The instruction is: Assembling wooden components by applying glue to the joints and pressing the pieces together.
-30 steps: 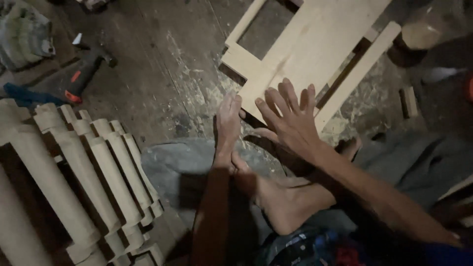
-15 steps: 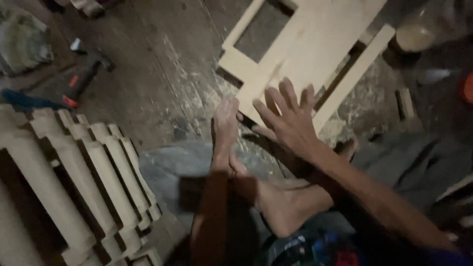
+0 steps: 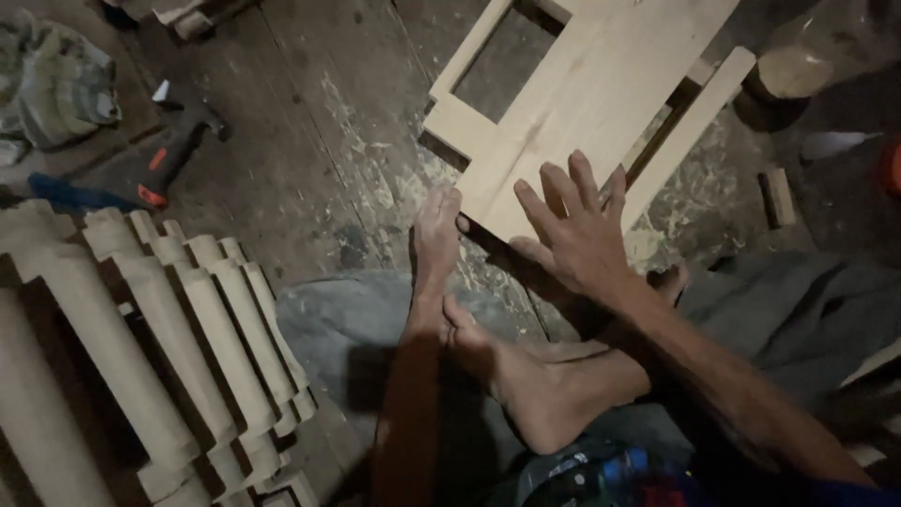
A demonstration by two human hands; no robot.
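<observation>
Feet come first, nearest the camera: a bare foot (image 3: pixel 554 390) lies across grey cloth (image 3: pixel 347 324) spread on the floor, just below both forearms. At the left edge, a row of pale turned wooden posts (image 3: pixel 141 347) lies side by side, well apart from the hands. The left hand (image 3: pixel 437 230) reaches forward with fingers held together and fairly straight, its fingertips touching the near corner of a light wooden frame (image 3: pixel 572 103); it grips nothing. The right hand (image 3: pixel 577 230) lies flat and wide open, fingers spread, palm down on the frame's near end, closed round nothing. The frame rests tilted on the dusty plank floor (image 3: pixel 310 141), stretching away to the upper right, with sawdust scattered beside it. Farther left lies a dark tool with orange marks (image 3: pixel 150 164), beyond it crumpled cloth (image 3: pixel 56 84), and a small wood block (image 3: pixel 776 197) sits to the right
</observation>
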